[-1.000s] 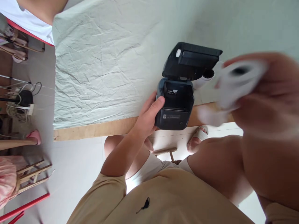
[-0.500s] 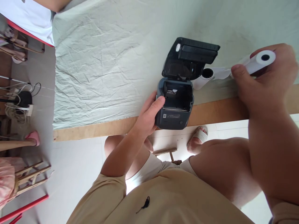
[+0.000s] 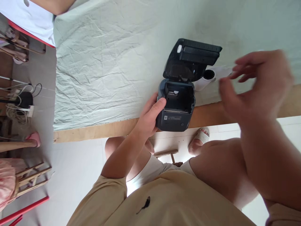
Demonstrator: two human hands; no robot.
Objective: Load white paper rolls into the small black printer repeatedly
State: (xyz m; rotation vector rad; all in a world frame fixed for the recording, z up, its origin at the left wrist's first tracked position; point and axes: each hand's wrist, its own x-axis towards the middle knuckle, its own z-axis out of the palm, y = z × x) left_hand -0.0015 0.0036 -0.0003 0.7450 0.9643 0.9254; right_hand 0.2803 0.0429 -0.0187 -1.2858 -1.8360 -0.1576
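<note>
Clasped in the left hand (image 3: pixel 150 115), the black printer (image 3: pixel 174 121), lid (image 3: pixel 199 55) raised, is over the table's wooden edge (image 3: pixel 94 132), while the blurred right hand (image 3: pixel 260 86), its grip unclear, hovers near a white roll (image 3: pixel 202 84) beside the printer.

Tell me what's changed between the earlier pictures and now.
The right hand no longer shows the white roll, apparently let go; over the last half second it moved left, toward the dark-topped white cylinder. Unchanged: the left hand grips the open black printer, the cylinder beside it.
</note>
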